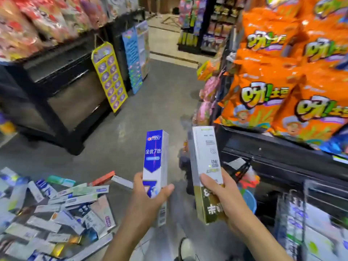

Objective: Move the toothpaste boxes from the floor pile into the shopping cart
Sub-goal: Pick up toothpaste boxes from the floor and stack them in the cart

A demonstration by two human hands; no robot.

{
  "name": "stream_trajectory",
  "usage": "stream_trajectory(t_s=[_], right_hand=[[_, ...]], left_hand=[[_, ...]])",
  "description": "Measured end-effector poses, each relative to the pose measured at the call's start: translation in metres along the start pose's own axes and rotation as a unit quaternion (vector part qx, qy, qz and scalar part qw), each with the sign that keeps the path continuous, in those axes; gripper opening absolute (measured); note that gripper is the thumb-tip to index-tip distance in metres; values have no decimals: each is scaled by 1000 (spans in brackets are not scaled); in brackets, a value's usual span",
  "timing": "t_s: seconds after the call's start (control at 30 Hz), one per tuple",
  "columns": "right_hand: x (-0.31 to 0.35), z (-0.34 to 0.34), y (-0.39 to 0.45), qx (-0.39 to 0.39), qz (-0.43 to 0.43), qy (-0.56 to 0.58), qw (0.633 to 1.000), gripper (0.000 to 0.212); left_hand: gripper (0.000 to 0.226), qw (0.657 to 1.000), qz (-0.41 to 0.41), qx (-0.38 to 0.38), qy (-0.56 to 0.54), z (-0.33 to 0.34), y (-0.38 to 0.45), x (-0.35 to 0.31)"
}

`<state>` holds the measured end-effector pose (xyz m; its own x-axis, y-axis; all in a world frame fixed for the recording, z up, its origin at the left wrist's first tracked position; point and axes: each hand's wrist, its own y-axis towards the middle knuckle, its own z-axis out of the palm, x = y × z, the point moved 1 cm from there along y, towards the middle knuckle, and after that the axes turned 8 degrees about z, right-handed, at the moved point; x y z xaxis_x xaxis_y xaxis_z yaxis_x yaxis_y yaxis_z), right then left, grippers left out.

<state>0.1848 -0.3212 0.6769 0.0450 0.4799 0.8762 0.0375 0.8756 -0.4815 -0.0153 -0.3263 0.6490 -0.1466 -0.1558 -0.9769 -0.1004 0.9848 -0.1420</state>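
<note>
Both hands loaded, one toothpaste box each, held upright above the aisle floor.

I see the left hand (148, 196) gripping a blue-and-white box (155, 162) and the right hand (220, 194) gripping a white-and-gold box (206, 166); the floor pile (56, 213) lies lower left, the shopping cart (308, 213) lower right.
</note>
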Motion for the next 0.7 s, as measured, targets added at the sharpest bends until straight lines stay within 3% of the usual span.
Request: stream_trajectory(t_s=[0.13,0.33,0.4,0.5,0.53,0.63,0.7], right_hand=[[22,-82,-81,-110,-15,52,992,47],[-9,-210,-186,-288,-8,107,952,40],[-29,-258,-212,-329,-6,114,937,51],[-62,-327,-242,-376,3,140,916,85],[-72,-350,-250,-386,8,144,911,85],[-96,-418,-269,-383,-4,135,914,40],[-108,-464,-276,-370,5,126,921,38]], left_hand=[[33,990,69,118,27,64,-32,-54],[35,949,115,282,79,189,-81,-85],[37,932,141,319,99,234,-99,-86],[34,902,183,370,124,302,-127,-88],[31,891,193,385,140,324,-135,-86],[29,860,214,422,190,395,-153,-81],[29,841,210,448,220,440,-160,-74]])
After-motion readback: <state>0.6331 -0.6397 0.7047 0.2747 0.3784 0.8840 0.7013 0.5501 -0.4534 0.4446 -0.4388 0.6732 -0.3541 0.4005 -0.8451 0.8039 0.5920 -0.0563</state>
